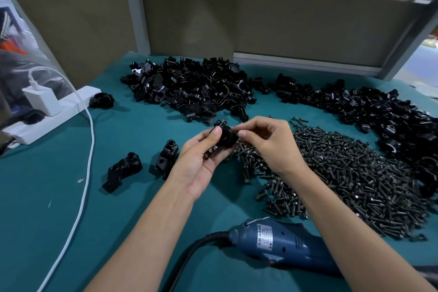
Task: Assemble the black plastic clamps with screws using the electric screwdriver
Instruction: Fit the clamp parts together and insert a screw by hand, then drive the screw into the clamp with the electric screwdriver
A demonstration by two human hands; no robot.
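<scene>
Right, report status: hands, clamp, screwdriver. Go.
Left hand grips clamp. Right hand pinches clamp's edge; screw not visible. Screwdriver lies unheld beneath right forearm. Nothing blocking.

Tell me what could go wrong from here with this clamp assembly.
1. The left hand holds the clamp in the air while the right hand pinches at its edge; a loose piece could slip and vanish into the screw pile just below.
2. The electric screwdriver lies under the right forearm; drawing that arm back might knock it or snag its black cord.
</scene>
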